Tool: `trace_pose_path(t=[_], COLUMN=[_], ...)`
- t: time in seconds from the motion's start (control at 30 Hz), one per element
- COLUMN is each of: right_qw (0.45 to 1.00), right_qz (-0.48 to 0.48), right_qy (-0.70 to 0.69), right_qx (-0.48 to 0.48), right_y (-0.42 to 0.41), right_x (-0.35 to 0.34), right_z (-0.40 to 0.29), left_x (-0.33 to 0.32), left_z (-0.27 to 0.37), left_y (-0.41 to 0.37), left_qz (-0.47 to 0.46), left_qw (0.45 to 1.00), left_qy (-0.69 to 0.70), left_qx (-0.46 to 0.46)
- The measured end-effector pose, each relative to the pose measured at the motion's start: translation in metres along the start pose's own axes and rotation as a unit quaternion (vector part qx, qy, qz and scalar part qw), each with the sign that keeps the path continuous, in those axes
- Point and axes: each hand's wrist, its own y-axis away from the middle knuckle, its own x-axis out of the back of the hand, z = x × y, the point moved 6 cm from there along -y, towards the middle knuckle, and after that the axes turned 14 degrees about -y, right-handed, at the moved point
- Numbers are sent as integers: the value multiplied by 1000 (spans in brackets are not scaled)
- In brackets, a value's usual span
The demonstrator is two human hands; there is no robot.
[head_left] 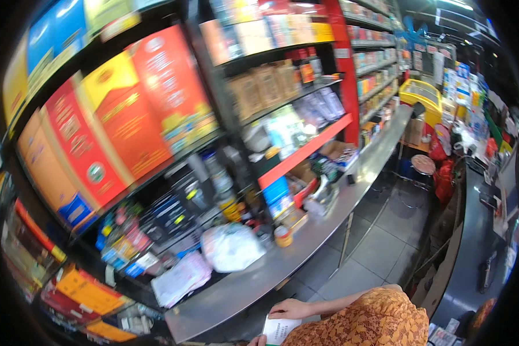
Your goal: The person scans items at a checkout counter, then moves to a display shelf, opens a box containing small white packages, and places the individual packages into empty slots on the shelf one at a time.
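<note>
At the lower edge of the view, my right hand rests its curled fingers on the top of a white printed item. Whether this is a flat box or a booklet, I cannot tell. It bears dark writing and has a green strip low down. Only some fingers of my left hand show, gripping its lower left side; the picture's rim cuts off the rest. An orange lace sleeve covers my upper right arm. Left of my hands runs a narrow metal counter.
Shelves hold large red gift boxes. On the counter lie a white plastic bag, a folded pinkish bag and a small tub. A round stool stands in the tiled aisle. A dark counter borders the right.
</note>
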Motion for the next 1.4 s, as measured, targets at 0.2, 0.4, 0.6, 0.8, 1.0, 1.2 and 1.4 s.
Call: trace_pose_path(t=[0.2, 0.4, 0.6, 0.8, 1.0, 1.2, 1.4], right_qw=[981, 917, 833, 801, 739, 699, 733], right_qz=[181, 385, 549, 560, 598, 638, 668], right_qy=[23, 47, 27, -192, -303, -319, -109], right_qx=[-65, -98, -56, -91, -69, -35, -64], right_y=[90, 197, 284, 340, 389, 442, 487], right_x=[158, 275, 367, 487, 612, 719, 841], right_z=[30, 44, 65, 113, 144, 189, 210], left_x=[-100, -206, -303, -408, -506, -599, -682], left_z=[128, 256, 336, 434, 541, 630, 693], left_y=[-62, -123, -185, -243, -301, -338, -377], left_qz=[55, -80, -148, -200, -255, -242, -174], left_qw=[969, 963, 938, 912, 897, 876, 903], left_qy=[-213, -189, -236, -234, -203, -268, -240], left_qx=[-109, -178, -205, -271, -300, -320, -312])
